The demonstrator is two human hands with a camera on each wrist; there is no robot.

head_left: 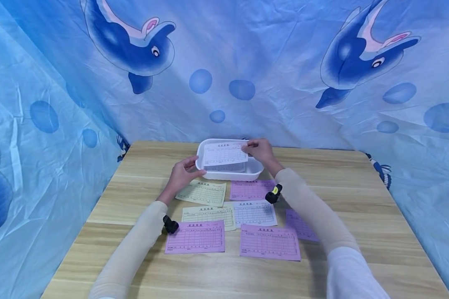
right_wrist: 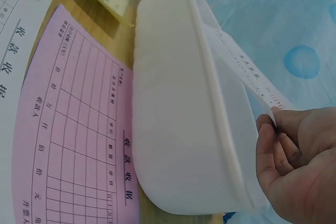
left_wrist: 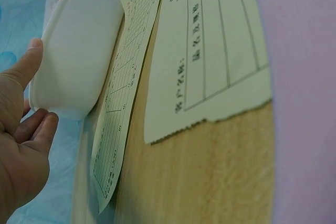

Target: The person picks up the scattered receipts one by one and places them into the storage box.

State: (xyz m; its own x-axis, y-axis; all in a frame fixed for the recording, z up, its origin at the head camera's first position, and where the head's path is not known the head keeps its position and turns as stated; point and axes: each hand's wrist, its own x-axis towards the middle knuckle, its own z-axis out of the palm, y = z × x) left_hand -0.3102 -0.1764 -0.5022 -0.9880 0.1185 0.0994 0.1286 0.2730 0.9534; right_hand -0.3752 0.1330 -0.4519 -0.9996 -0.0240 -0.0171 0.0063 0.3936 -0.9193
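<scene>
A white plastic tub (head_left: pixel 228 176) stands near the table's back edge. My left hand (head_left: pixel 181 172) holds its left end, with the thumb (left_wrist: pixel 31 59) and fingertips at the rim in the left wrist view. Between thumb and fingers, my right hand (head_left: pixel 260 150) pinches the right edge of a white receipt slip (head_left: pixel 224 154), which slants over the tub's opening. Beneath that, another white slip (head_left: pixel 232 167) shows inside the tub, partly covered. Just in front of the tub lie a yellow-green slip (head_left: pixel 202 192) and a pink slip (head_left: pixel 248 190).
Closer to me lie a second yellow-green slip (head_left: pixel 209 216), a white slip (head_left: pixel 254 213) and pink slips at left (head_left: pixel 195 238) and right (head_left: pixel 270 243). My right forearm partly hides another pink slip (head_left: pixel 299 225). A blue dolphin-print curtain (head_left: pixel 224 62) hangs behind the wooden table (head_left: pixel 359 207).
</scene>
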